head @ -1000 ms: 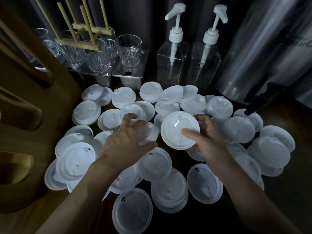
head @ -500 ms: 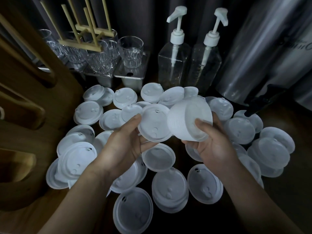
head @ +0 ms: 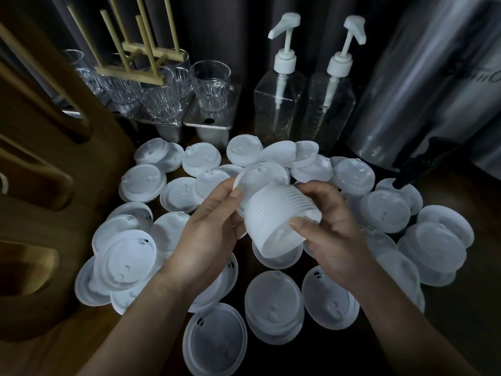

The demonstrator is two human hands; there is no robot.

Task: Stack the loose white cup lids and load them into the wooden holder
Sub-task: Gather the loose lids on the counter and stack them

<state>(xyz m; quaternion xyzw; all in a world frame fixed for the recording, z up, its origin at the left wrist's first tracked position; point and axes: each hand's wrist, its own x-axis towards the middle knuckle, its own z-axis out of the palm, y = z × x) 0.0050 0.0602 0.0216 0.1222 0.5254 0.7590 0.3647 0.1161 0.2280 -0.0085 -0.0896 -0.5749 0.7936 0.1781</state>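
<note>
Far left: curved brown wooden holder (head: pixel 40 158) with long slots, upright at the edge of the dark countertop (head: pixel 482 308), well apart from the held lids. Behind it, pale wooden dowel rack (head: pixel 130 74) resting atop clear ribbed glasses (head: pixel 211 88). Scattered from the holder's foot across to the right: loose white plastic cup lids (head: pixel 124 253), many overlapping, some upside down.

Mid-frame, raised above them: left hand (head: pixel 208 237), fingers curled underneath, thumb pressed against the upper end of a nested stack of white cup lids (head: pixel 276 213), tilted on its side. Just beside, right hand (head: pixel 336 237) gripping the stack's lower end, thumb on the ridged side, fingers wrapped over the far side.

Behind, two clear square pump bottles (head: pixel 279 109) with white pumps. Far right, tall brushed-steel urn (head: pixel 423 77) with black tap (head: pixel 420 166).
</note>
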